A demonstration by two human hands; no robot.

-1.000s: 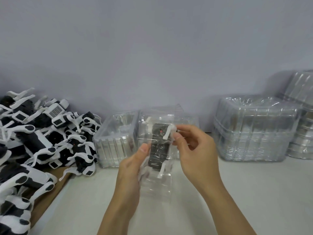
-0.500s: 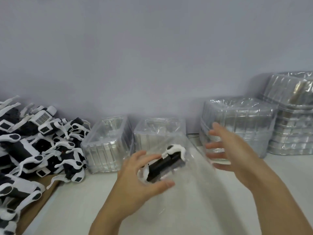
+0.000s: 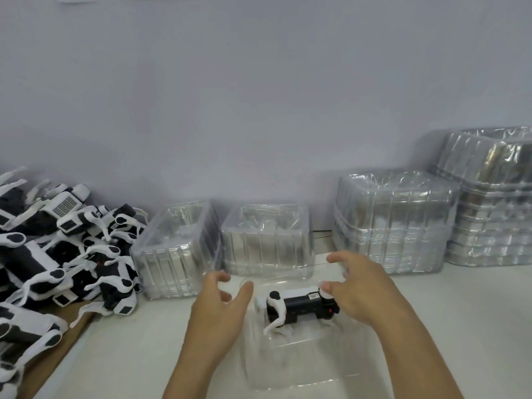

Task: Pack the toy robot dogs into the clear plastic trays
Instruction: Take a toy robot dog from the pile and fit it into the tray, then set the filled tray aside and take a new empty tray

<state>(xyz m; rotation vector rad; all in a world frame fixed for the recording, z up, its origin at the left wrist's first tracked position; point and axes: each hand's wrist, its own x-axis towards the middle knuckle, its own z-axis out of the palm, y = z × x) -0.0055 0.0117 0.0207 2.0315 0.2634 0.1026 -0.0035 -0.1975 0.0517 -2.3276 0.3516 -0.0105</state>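
White bench (image 3: 431, 326) against pale wall. Dog (image 3: 299, 308) sits in clear tray (image 3: 302, 361) at centre. Right hand (image 3: 365, 289) pinches dog's end; left hand (image 3: 221, 309) loosely spread beside tray, holding nothing. Dog pile (image 3: 57, 254) far left.

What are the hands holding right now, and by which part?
The right hand grips one end of the toy robot dog in the tray; the left hand holds nothing.

The toy robot dog (image 3: 299, 308) in its clear tray (image 3: 305, 355), held up in both hands a second ago, now sits low on the counter (image 3: 460, 312). The left hand (image 3: 221, 306) has let go, fingers spread beside the tray. The right hand (image 3: 359, 286) has returned to the dog's right end.
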